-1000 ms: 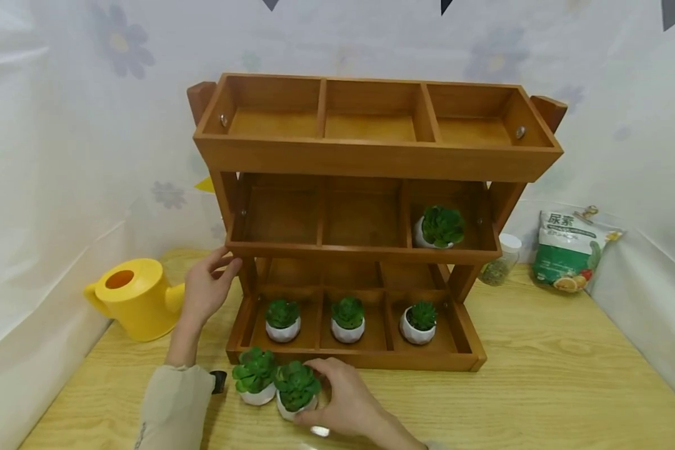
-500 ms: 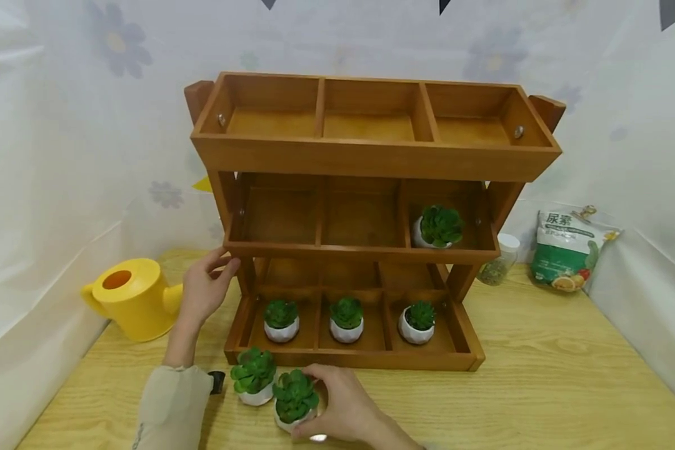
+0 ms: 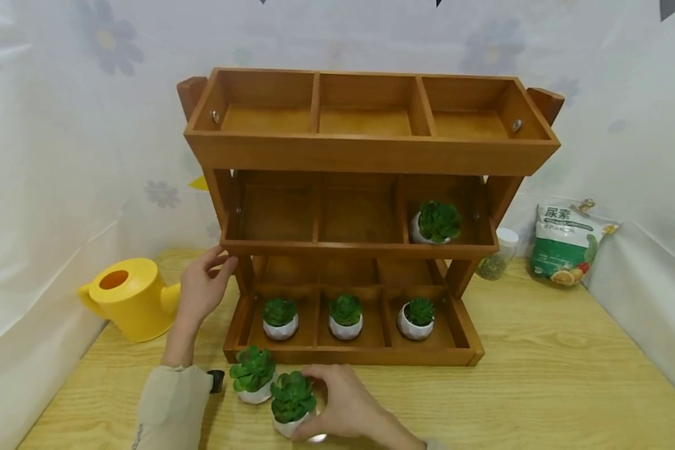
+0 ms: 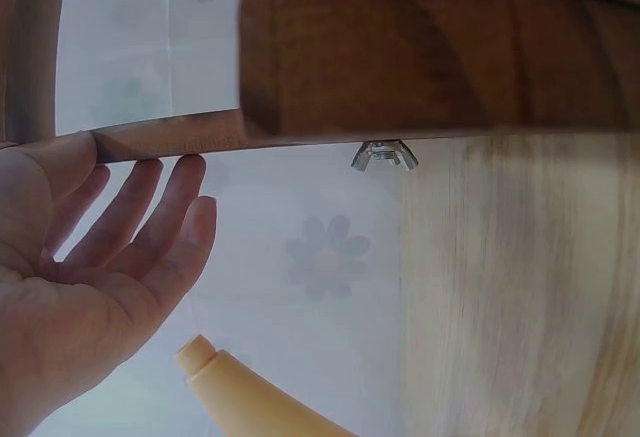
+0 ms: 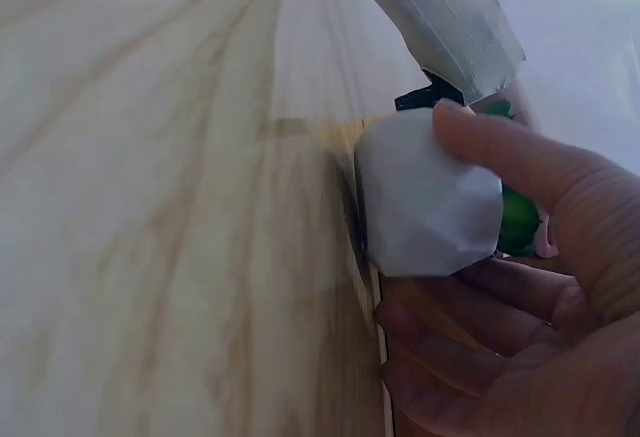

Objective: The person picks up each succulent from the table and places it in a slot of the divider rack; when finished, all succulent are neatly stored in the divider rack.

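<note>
My right hand point(image 3: 345, 400) pinches a potted succulent point(image 3: 292, 400) in a white faceted pot at the front of the table. In the right wrist view, the thumb presses the white pot point(image 5: 425, 197) and the fingers lie along its other side. Close to its left stands a second potted succulent point(image 3: 253, 375). My left hand point(image 3: 204, 284) touches the lower left corner of the middle tier of a brown wooden plant shelf point(image 3: 365, 250). Its loosely bent fingers point(image 4: 165, 227) meet the wooden edge point(image 4: 175, 135) in the left wrist view.
Three potted succulents sit in the bottom tier point(image 3: 365, 356), one per compartment. Another potted succulent point(image 3: 435, 222) occupies the middle tier's right compartment. A yellow watering can point(image 3: 132, 300) stands at left; a lidded jar point(image 3: 497, 255) and a green-white bag point(image 3: 568, 244) stand at back right.
My right hand has drawn the potted succulent slightly toward the front edge, away from its neighbour. The left hand keeps its place at the shelf. The camera view has shifted slightly.
</note>
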Action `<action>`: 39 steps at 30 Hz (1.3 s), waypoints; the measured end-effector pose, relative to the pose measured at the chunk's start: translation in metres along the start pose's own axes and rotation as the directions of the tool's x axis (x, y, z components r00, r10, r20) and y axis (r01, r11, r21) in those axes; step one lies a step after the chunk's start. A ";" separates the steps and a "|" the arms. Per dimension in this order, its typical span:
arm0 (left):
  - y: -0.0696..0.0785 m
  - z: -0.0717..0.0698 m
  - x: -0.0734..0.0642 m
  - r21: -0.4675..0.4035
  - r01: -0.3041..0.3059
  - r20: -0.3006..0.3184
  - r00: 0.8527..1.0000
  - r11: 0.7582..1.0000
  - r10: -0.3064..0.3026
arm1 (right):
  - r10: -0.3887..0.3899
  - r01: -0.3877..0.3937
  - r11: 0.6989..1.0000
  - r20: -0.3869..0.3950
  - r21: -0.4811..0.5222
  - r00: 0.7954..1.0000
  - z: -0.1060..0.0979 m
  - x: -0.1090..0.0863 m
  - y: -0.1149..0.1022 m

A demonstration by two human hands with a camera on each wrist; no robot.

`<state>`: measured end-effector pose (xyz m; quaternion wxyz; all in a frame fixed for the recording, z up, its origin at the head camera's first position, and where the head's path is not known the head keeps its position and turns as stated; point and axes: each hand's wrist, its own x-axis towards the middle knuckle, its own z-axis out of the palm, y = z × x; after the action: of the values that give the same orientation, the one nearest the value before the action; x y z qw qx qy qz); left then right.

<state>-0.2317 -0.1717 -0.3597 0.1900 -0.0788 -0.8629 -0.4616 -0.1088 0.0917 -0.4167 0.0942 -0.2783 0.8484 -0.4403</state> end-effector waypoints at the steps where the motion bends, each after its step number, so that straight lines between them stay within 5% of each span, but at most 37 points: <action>1: 0.000 0.000 0.000 0.002 -0.002 0.000 1.000 1.000 0.002 | 0.004 -0.004 1.000 0.011 0.031 1.000 0.000 0.000 0.000; 6: 0.001 0.001 -0.001 0.009 -0.011 0.006 1.000 1.000 0.011 | 0.024 -0.033 0.983 0.050 0.181 0.998 0.000 -0.003 -0.002; 13: 0.001 0.002 0.000 0.004 -0.017 0.008 1.000 1.000 0.017 | 0.103 -0.092 0.936 -0.016 0.340 0.995 -0.010 -0.003 -0.009; 22: 0.001 0.000 -0.002 0.014 0.009 0.008 1.000 1.000 -0.009 | 0.075 -0.048 0.908 -0.048 0.417 0.996 -0.045 0.009 -0.032; 30: 0.002 0.000 -0.002 0.028 -0.022 0.004 1.000 0.999 0.022 | 0.006 0.021 0.965 -0.103 0.260 0.995 -0.093 0.019 -0.057; 39: 0.003 -0.001 -0.001 0.027 -0.036 -0.009 0.999 0.999 0.036 | -0.097 0.120 0.984 -0.167 0.130 0.981 -0.133 0.026 -0.084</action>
<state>-0.2300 -0.1707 -0.3573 0.2032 -0.0896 -0.8666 -0.4469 -0.1513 0.1317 -0.2679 0.0208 -0.2808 0.8040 -0.5238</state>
